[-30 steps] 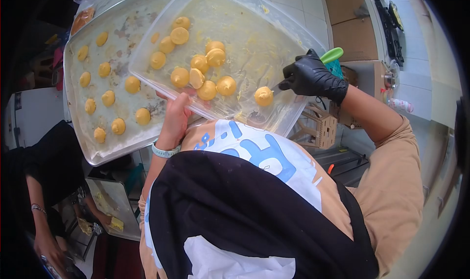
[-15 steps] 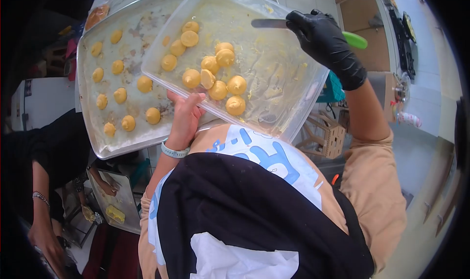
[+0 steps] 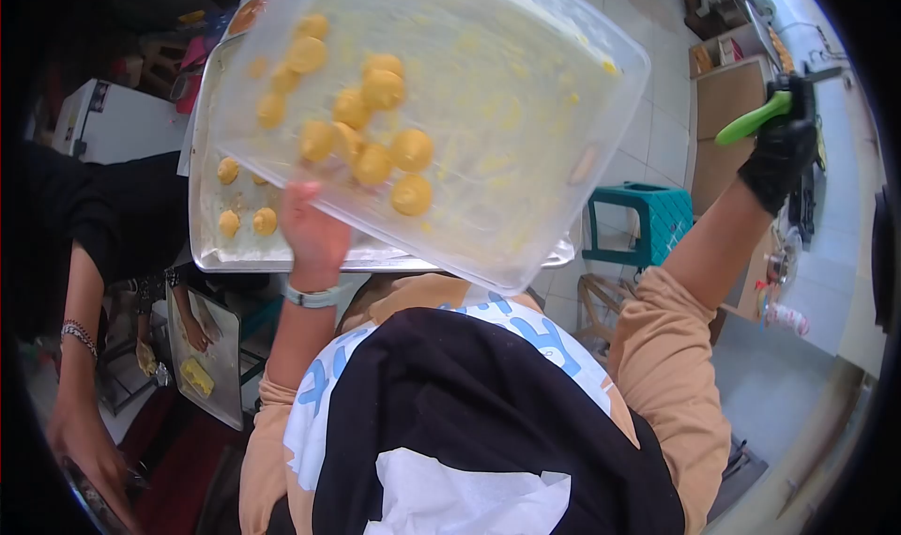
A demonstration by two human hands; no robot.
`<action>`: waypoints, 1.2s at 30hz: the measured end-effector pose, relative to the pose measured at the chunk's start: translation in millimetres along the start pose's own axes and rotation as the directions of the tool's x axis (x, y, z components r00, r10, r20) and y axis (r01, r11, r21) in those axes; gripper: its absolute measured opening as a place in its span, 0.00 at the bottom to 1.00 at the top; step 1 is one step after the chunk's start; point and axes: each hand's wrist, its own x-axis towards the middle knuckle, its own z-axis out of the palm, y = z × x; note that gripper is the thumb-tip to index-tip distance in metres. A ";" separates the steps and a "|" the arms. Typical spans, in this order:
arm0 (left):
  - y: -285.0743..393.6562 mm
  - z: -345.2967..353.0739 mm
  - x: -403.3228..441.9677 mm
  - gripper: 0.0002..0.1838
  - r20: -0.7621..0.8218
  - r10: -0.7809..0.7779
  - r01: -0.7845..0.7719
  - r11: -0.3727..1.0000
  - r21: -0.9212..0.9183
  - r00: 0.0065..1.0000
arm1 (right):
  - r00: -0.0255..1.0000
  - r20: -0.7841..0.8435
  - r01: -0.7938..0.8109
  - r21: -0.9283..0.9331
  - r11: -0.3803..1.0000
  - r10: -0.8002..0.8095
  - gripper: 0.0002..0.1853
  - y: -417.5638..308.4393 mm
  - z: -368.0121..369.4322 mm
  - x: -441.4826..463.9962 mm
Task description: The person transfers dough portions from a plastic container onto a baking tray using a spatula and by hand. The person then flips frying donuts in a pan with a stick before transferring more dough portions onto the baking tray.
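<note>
The right hand [image 3: 786, 145] swung away from the tub [image 3: 526, 141], fingers wrapped round a green-handled knife [image 3: 754, 118] — so the knife's work seemed paused. The left hand [image 3: 314, 233] gripped the tub above the tray [image 3: 282, 261], though its fingers were blurry. Cookies [image 3: 411, 150] sat bunched in the tub — round, yellow, pointy on top.

Single head-worn camera, looking forward and down; wide view, plastic container [image 3: 507, 94] close below.
</note>
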 end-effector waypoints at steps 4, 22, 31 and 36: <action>54.4 -3.6 -0.7 0.28 -0.096 0.181 -0.176 0.983 0.052 0.979 | 0.689 0.556 -0.722 0.471 0.506 0.465 0.11 -30.8 100.5 -68.5; 14.1 2.1 -50.5 0.29 -0.158 0.197 -0.187 0.980 0.074 0.968 | 0.510 0.283 0.082 0.924 0.374 -0.812 0.27 -225.9 205.8 -72.4; 1.4 -8.9 -36.5 0.30 -0.230 0.210 -0.173 0.969 0.174 0.950 | 0.179 0.572 0.405 0.699 0.590 -0.801 0.27 -245.5 227.3 -108.3; -5.2 12.0 -28.8 0.33 -0.217 0.123 -0.075 0.973 0.217 0.968 | 0.173 0.657 0.333 0.662 0.672 -0.734 0.27 -232.4 213.5 -106.3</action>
